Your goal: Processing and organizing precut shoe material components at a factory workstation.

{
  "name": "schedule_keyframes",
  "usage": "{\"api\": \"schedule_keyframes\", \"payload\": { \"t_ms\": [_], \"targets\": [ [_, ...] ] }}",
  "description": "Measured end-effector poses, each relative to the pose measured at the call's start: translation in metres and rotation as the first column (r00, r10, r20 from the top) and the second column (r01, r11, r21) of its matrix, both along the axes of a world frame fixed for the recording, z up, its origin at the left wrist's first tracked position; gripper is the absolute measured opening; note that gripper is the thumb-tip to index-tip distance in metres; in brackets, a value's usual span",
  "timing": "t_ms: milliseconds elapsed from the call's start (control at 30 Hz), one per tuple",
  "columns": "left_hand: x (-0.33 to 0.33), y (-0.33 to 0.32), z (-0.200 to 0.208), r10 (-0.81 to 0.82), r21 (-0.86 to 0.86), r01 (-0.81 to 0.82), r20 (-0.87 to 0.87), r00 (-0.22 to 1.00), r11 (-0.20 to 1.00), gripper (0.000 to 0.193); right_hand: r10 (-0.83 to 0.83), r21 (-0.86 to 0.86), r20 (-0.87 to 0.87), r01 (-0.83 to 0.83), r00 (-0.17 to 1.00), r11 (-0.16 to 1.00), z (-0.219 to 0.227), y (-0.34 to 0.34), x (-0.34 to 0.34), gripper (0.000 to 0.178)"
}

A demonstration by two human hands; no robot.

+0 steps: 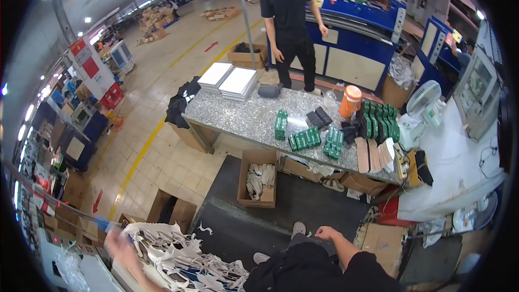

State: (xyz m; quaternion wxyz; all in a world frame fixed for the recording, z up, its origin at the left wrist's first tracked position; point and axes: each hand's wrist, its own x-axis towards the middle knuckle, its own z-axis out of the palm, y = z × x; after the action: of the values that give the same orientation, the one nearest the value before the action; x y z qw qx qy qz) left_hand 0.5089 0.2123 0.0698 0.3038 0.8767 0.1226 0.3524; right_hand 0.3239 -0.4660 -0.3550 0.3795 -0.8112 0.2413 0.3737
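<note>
**Head view: left hand sweeps over the white offcuts, right hand waits at the knee**

Head camera looks down, and nearest of all is the left hand (120,244), smeared by motion above the heap of white die-cut scrap (178,259) at the lower left. A blue streak (100,221) shows just beside it; whether the fingers grip it or the scrap, I cannot tell, the blur hides how far they are spread. The right hand (328,233) sits loosely curled by the dark-clothed lap, fingers half folded, holding nothing that I can see.

My read: this is scrap-clearing work, and the lacy web tears and snags easily, so a broad, low grab under the tangle would serve better than a pinch at one strand. The idle right hand could steady the pile.

Beyond the feet, an open cardboard box (258,177) with more white pieces stands on the dark mat. Farther on, the speckled stone table (248,119) carries green packets (305,139), stacks of white sheets (227,80) and an orange-lidded jar (350,101). Behind it a person in black (289,21) stands by blue machines.
</note>
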Motion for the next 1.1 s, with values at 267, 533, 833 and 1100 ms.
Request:
{"api": "schedule_keyframes", "payload": {
  "t_ms": [267, 533, 833, 1100],
  "targets": [
    [0.278, -0.481, -0.042, -0.907, -0.525, 0.758, -0.071, 0.414, 0.387, 0.019, -0.419, 0.193, 0.425, 0.372, 0.803, 0.908, -0.006, -0.097, 0.001, 0.029],
    [0.411, -0.712, -0.015, -0.934, -0.74, 0.615, -0.048, 0.355, 0.272, 0.025, -0.962, 0.419, 0.176, 0.9, -0.211, -0.121, -0.1, -0.127, -0.216, 0.014],
    [0.549, -0.8, 0.004, -0.934, -0.773, 0.603, 0.036, 0.356, 0.199, 0.017, -0.98, 0.258, 0.196, 0.966, -0.03, 0.022, -0.034, -0.073, -0.087, 0.008],
    [0.686, -0.826, -0.002, -0.934, -0.819, 0.558, 0.084, 0.348, 0.135, 0.018, -0.808, 0.076, 0.373, 0.853, 0.457, 0.517, -0.035, -0.126, 0.078, 0.008]
  ]
}}
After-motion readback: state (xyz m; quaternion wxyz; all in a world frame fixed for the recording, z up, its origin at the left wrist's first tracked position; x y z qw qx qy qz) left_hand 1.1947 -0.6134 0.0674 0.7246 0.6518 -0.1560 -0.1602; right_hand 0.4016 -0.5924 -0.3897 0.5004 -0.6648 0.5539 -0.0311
